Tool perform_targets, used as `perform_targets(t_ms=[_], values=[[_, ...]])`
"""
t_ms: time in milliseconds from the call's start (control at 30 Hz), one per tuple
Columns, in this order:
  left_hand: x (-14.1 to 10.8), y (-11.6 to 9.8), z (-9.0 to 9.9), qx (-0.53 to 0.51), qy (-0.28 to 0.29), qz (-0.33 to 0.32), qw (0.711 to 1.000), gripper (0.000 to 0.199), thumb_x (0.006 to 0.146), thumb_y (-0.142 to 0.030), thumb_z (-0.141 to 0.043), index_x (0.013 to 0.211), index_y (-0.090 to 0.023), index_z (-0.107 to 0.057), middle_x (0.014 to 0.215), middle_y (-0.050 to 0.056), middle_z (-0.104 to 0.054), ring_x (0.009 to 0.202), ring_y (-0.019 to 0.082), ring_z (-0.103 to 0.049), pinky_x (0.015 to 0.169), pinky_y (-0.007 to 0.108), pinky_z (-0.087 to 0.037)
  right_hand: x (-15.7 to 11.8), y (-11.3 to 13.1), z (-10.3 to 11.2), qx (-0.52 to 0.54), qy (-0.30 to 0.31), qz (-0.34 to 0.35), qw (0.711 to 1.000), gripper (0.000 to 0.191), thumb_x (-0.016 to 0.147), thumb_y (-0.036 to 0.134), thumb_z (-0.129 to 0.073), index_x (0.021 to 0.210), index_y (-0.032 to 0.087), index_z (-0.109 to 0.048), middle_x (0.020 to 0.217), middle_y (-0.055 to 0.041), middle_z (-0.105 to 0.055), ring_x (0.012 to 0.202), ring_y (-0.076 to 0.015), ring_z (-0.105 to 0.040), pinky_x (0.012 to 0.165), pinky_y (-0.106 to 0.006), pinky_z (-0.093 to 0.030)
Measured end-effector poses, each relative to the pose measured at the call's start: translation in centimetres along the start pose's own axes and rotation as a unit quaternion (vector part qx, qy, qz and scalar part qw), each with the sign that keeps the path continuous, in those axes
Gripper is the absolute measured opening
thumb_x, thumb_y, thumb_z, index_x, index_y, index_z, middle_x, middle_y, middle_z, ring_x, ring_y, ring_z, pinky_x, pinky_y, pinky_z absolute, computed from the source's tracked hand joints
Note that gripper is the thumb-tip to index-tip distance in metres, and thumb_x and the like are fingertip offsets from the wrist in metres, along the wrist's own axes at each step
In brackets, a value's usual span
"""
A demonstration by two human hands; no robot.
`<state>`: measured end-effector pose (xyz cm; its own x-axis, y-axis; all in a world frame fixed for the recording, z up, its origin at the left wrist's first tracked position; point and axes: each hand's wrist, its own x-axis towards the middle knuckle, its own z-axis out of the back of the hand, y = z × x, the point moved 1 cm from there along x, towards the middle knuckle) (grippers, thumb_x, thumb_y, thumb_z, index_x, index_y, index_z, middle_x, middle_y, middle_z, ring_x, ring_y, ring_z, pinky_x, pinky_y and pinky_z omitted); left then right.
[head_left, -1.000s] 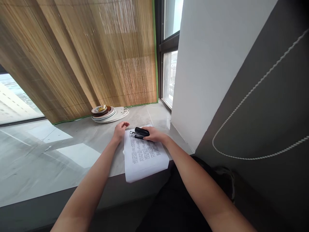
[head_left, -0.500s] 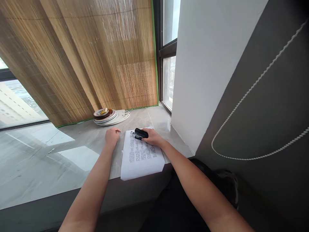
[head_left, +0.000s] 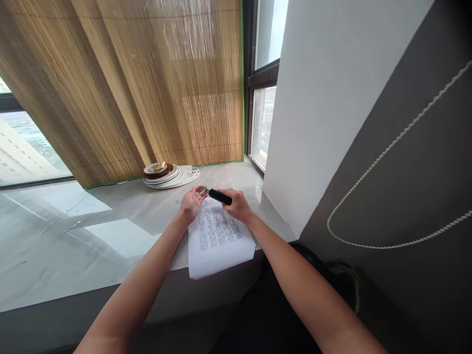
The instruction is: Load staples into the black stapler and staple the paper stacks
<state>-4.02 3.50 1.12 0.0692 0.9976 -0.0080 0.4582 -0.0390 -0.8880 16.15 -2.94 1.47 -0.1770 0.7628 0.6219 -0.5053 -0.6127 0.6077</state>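
A black stapler [head_left: 220, 197] is gripped by my right hand [head_left: 239, 206], its metal nose pointing left, held over the top end of the printed sheets [head_left: 219, 236]. My left hand [head_left: 192, 203] is turned partly palm up with its fingers apart. Its fingertips reach the stapler's nose; whether they touch it I cannot tell. The white paper, covered in rows of dark print, lies on the grey marble-look ledge, and its lower end sticks out over the front edge.
Behind my hands stands a stack of plates [head_left: 162, 177] at the foot of a bamboo blind [head_left: 165, 88]. A white wall corner [head_left: 313, 113] rises on the right, with a looped beaded cord [head_left: 354, 241] hanging beyond it. The ledge [head_left: 147, 216] spreads left.
My right hand has lifted and turned the stapler above the paper. My left hand has moved right from the ledge to the stapler's nose, and its fingers have spread.
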Motion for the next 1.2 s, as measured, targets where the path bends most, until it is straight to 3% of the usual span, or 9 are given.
perform_targets(t_ms=[133, 267, 467, 600, 667, 767, 900, 1067, 1200], values=[[-0.4, -0.6, 0.0, -0.086, 0.086, 0.143, 0.982, 0.059, 0.113, -0.047, -0.027, 0.112, -0.007, -0.07, 0.1, 0.018, -0.074, 0.093, 0.024, -0.073, 0.091, 0.037, -0.059, -0.2, 0.7, -0.2, -0.152, 0.053, 0.147, 0.976, 0.058, 0.09, -0.006, -0.055, 0.136, 0.026, -0.072, 0.135, -0.0044, -0.076, 0.129, -0.0223, -0.066, 0.109, -0.04, -0.055], [-0.5, -0.9, 0.4, -0.081, 0.078, 0.139, 0.984, 0.059, 0.114, -0.043, -0.024, 0.115, -0.007, -0.071, 0.092, 0.016, -0.073, 0.088, 0.024, -0.071, 0.092, 0.039, -0.059, 0.1, 1.4, -0.7, -0.208, 0.088, 0.202, 0.953, 0.048, 0.103, 0.001, -0.049, 0.137, 0.026, -0.07, 0.139, -0.0045, -0.074, 0.133, -0.0219, -0.063, 0.121, -0.045, -0.046], [-0.4, -0.6, 0.6, -0.064, 0.044, 0.141, 0.987, 0.045, 0.112, -0.027, -0.033, 0.097, -0.01, -0.073, 0.092, 0.015, -0.073, 0.081, 0.02, -0.07, 0.084, 0.033, -0.06, 0.0, 2.7, -1.2, -0.201, 0.128, 0.168, 0.957, 0.039, 0.107, 0.009, -0.049, 0.134, 0.025, -0.072, 0.136, -0.0086, -0.074, 0.131, -0.0245, -0.064, 0.122, -0.048, -0.044], [-0.3, -0.9, 0.7, -0.064, -0.005, 0.127, 0.99, 0.035, 0.106, -0.017, -0.039, 0.091, -0.013, -0.069, 0.091, 0.015, -0.072, 0.085, 0.022, -0.071, 0.087, 0.035, -0.06, -0.1, 3.0, -1.4, -0.202, 0.099, 0.133, 0.965, 0.043, 0.103, 0.005, -0.049, 0.133, 0.024, -0.073, 0.135, -0.0083, -0.075, 0.129, -0.0251, -0.063, 0.12, -0.047, -0.044], [-0.3, -1.2, 0.7, -0.066, -0.015, 0.128, 0.989, 0.031, 0.104, -0.016, -0.039, 0.097, -0.013, -0.07, 0.092, 0.015, -0.072, 0.086, 0.023, -0.072, 0.085, 0.037, -0.06, 0.0, 2.7, -1.1, -0.17, 0.045, 0.067, 0.982, 0.052, 0.095, 0.0, -0.053, 0.136, 0.026, -0.072, 0.133, -0.0065, -0.076, 0.128, -0.0262, -0.064, 0.116, -0.046, -0.047], [-0.5, -2.0, 0.8, -0.083, -0.024, 0.113, 0.99, 0.032, 0.102, -0.019, -0.037, 0.1, -0.013, -0.068, 0.077, 0.009, -0.063, 0.066, 0.017, -0.061, 0.069, 0.033, -0.057, -0.1, 1.7, -0.6, -0.06, -0.019, -0.082, 0.995, 0.064, 0.079, -0.003, -0.062, 0.136, 0.025, -0.072, 0.128, -0.0044, -0.078, 0.12, -0.0274, -0.068, 0.105, -0.042, -0.055], [-1.4, -3.3, 0.2, -0.082, 0.045, 0.026, 0.995, 0.034, 0.104, -0.03, -0.037, 0.102, -0.017, -0.068, 0.075, 0.003, -0.052, 0.06, 0.014, -0.048, 0.062, 0.028, -0.049, -0.2, 0.7, -0.9, 0.08, 0.048, -0.17, 0.981, 0.06, 0.068, 0.002, -0.072, 0.124, 0.022, -0.078, 0.119, -0.0024, -0.08, 0.11, -0.0266, -0.074, 0.098, -0.037, -0.058], [-2.9, -3.9, -0.9, -0.034, 0.117, -0.051, 0.991, 0.037, 0.105, -0.041, -0.037, 0.113, -0.023, -0.068, 0.089, 0.005, -0.056, 0.071, 0.016, -0.051, 0.074, 0.03, -0.05, -0.3, 0.9, -1.8, 0.056, 0.094, -0.142, 0.984, 0.052, 0.07, 0.008, -0.081, 0.12, 0.024, -0.079, 0.113, -0.0032, -0.079, 0.107, -0.0261, -0.073, 0.1, -0.037, -0.056], [-4.1, -3.9, -1.7, 0.001, 0.148, -0.032, 0.988, 0.051, 0.108, -0.058, -0.032, 0.123, -0.025, -0.067, 0.097, 0.008, -0.061, 0.077, 0.019, -0.056, 0.081, 0.034, -0.052, -0.1, 2.9, -1.1, -0.024, -0.035, -0.052, 0.998, 0.042, 0.09, 0.037, -0.081, 0.129, 0.023, -0.074, 0.124, -0.0098, -0.072, 0.118, -0.0282, -0.065, 0.11, -0.044, -0.051]])
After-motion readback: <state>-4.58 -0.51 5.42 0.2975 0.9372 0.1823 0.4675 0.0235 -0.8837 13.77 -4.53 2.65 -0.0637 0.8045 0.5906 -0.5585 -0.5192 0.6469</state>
